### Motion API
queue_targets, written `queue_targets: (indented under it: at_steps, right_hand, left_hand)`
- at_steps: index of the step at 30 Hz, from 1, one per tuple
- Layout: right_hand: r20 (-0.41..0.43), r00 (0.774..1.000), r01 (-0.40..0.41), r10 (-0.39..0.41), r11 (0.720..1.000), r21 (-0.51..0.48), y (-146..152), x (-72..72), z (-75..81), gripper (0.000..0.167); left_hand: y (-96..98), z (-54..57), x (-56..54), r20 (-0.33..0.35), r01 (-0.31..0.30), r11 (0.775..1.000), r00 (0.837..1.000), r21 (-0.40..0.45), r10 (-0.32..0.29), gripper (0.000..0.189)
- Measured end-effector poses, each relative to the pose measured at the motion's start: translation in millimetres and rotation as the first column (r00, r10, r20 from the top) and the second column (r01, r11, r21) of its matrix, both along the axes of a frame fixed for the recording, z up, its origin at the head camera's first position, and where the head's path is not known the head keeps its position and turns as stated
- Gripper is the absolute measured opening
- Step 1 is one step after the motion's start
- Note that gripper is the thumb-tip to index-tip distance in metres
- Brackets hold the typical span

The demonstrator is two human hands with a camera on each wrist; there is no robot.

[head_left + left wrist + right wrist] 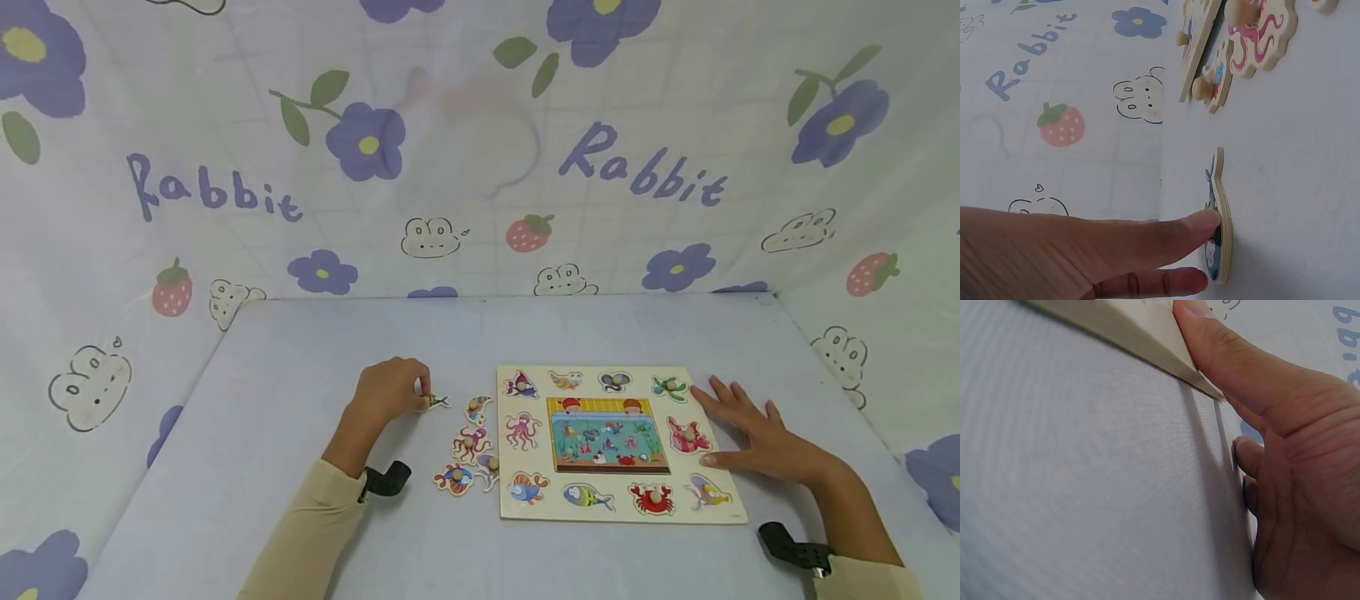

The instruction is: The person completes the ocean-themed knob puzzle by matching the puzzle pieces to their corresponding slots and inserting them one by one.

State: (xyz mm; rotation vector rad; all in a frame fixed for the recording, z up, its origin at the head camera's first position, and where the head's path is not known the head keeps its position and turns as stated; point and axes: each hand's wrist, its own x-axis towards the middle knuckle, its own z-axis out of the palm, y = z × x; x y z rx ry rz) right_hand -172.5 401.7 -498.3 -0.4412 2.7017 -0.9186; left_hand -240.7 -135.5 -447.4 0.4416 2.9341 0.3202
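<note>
My left hand (393, 390) pinches a wooden fish puzzle piece (437, 402) left of the board, its thumb over the painted face in the left wrist view. The fish piece (1225, 231) lies flat at or just above the table; its knob is hidden by the fingers. My right hand (772, 437) rests with spread fingers on the right edge of the cream peg puzzle board (622, 508). In the right wrist view the thumb (1235, 356) lies on the board's edge. Several knobbed pieces, among them a red crab (652, 498) and a pink starfish (688, 435), sit in the board.
Between left hand and board lie loose knobbed pieces: a seahorse-like one (477, 409), a pink octopus (470, 445), a blue-orange fish (453, 478) and a pale purple one (488, 469) beside the board's left edge. A patterned curtain (465, 183) rises behind the white table (315, 333).
</note>
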Motion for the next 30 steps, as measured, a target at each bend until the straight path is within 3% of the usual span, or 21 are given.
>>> queue_targets:
  at_steps: [30]
  right_hand:
    - [-0.004, 1.0, -0.002, 0.002, 1.0, 0.004, 0.5, 0.2, -0.1, 0.101]
  left_hand:
    - [-4.1, -1.2, -2.8, 0.06, 0.001, 1.0, 0.998, 0.013, -0.002, 0.016]
